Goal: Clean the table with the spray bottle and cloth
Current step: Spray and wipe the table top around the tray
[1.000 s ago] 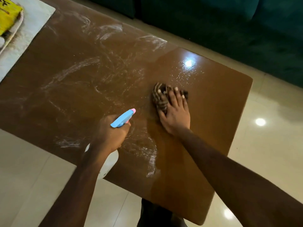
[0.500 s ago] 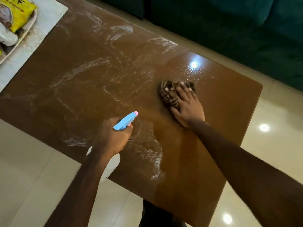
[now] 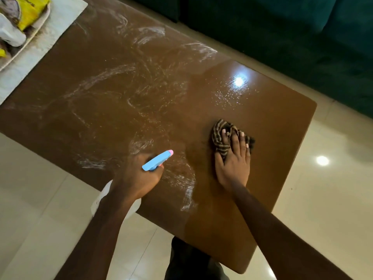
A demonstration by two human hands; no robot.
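**Desk:** Far left, what is cut off?

**Photographer:** A tray (image 3: 39, 30) on a pale mat (image 3: 60, 23), both clipped by the frame. A yellow packet (image 3: 33, 11) lies in the tray; the other contents are too blurred to name.

**Desk:** The left hand?

**Photographer:** The left hand (image 3: 137, 176) reaches in over the near edge of the table (image 3: 272, 122), knuckles up, fingers clenched around the neck of the bottle (image 3: 157, 161). The blue spray head juts out above the fist, its pink nozzle aimed toward the table's far right. Hand and forearm hide most of the bottle's white body; a sliver shows just past the table edge. The trigger finger cannot be made out.

**Desk:** The tabletop between the hands?

**Photographer:** White streaks (image 3: 113, 77) swirl across the left and middle. Fine droplets glint around a lamp's reflection (image 3: 239, 80).

**Desk:** And the right?

**Photographer:** The right hand (image 3: 234, 166) lies palm down on the table's right half, arm stretched out, fingers (image 3: 239, 143) extended and spread, pressing the striped cloth (image 3: 220, 136) flat. The cloth is bunched beneath them, with one fingertip lost in a fold. The thumb rests along the cloth's left side.

**Desk:** Behind?

**Photographer:** A dark green sofa (image 3: 302, 41), cropped at top.
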